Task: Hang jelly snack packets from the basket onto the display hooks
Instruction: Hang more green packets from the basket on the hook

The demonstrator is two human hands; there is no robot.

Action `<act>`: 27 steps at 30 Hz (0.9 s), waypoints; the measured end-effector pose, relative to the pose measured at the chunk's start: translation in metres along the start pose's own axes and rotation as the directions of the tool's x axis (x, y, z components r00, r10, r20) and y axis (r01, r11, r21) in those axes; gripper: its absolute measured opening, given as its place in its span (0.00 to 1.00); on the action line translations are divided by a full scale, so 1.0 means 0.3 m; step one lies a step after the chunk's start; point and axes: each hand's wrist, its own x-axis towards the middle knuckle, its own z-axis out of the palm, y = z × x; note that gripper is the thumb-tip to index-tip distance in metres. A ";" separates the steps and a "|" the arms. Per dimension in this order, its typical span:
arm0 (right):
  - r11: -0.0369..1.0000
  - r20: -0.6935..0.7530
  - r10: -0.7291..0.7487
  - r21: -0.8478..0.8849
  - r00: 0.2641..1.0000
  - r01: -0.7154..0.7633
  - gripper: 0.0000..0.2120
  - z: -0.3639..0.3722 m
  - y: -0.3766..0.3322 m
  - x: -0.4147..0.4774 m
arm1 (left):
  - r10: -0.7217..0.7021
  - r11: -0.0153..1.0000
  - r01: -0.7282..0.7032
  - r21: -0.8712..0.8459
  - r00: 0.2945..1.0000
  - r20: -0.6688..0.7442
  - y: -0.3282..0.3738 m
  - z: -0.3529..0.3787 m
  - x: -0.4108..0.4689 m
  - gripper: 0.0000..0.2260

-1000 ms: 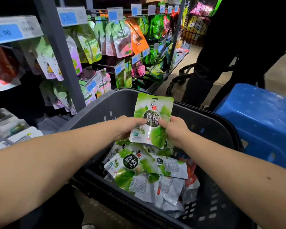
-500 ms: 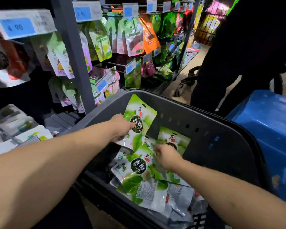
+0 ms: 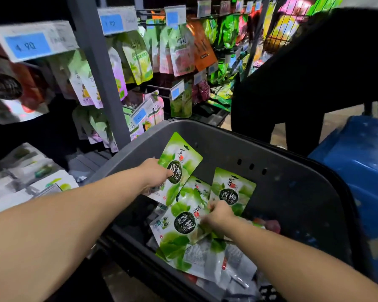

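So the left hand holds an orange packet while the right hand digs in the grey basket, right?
No. In the head view the packet in the left hand is green, not orange; the right hand does dig in the grey basket.

1. Showing the left forearm (image 3: 70, 232) bare along its whole visible length, from the lower left edge to the wrist.
2. Showing the right forearm (image 3: 292, 260) bare likewise, from the lower right edge to the wrist.
3. Showing the left hand (image 3: 155, 174) bare, its back and knuckles facing the camera.
4. Showing the right hand (image 3: 216, 216) bare as well, fingertips blurring together.
5. Looming widest near the lens and tapering toward the hands.
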 end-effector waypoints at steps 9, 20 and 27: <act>0.787 0.151 -0.196 0.613 0.969 0.064 0.08 -0.180 -0.079 -0.085 | 0.002 0.999 -0.004 -0.051 1.000 -0.025 -0.001 -0.014 0.002 0.04; 0.703 -0.112 -0.192 0.677 0.975 0.216 0.05 -0.281 -0.163 -0.072 | 0.038 0.994 -0.024 -0.111 0.992 0.124 0.012 0.040 -0.018 0.23; 0.694 -0.150 0.014 0.714 0.989 0.099 0.06 -0.238 -0.174 -0.036 | -0.048 0.998 0.056 -0.026 0.967 0.251 0.038 0.086 -0.063 0.47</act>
